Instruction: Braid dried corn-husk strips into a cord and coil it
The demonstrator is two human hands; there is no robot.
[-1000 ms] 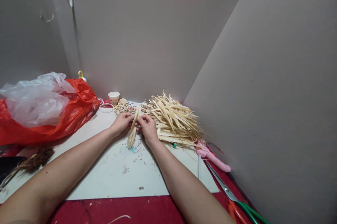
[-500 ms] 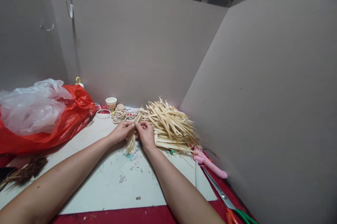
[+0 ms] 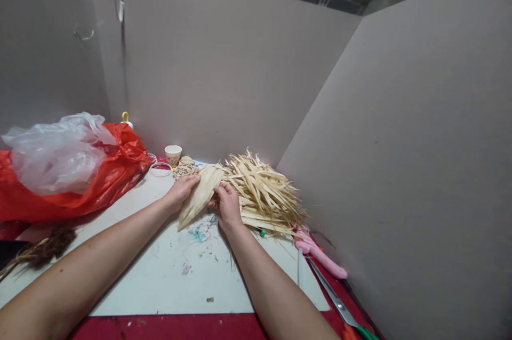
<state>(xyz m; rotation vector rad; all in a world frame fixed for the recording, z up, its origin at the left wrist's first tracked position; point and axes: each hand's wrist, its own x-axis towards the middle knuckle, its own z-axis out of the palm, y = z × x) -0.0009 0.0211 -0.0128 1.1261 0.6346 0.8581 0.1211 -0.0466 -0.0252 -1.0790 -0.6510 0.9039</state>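
Both hands hold one pale dried husk leaf point(image 3: 199, 195) over the white board point(image 3: 168, 270). My left hand point(image 3: 181, 191) grips its left edge with closed fingers. My right hand point(image 3: 226, 203) pinches its right edge. The leaf lies broad side up, tip pointing toward the near left. Just right of my hands sits a heap of cut pale husk strips point(image 3: 262, 193).
A red plastic bag point(image 3: 100, 180) with a clear bag point(image 3: 56, 153) on it fills the left. A paper cup point(image 3: 173, 154), white rings point(image 3: 160, 169) and coiled twine point(image 3: 184, 165) stand at the back. Pink-handled tool point(image 3: 320, 256) and scissors point(image 3: 340, 305) lie at right. Grey partition walls enclose the table.
The leaf was held edge-on and narrow; it has turned and spread so its broad face shows. Both hands stay in about the same place.
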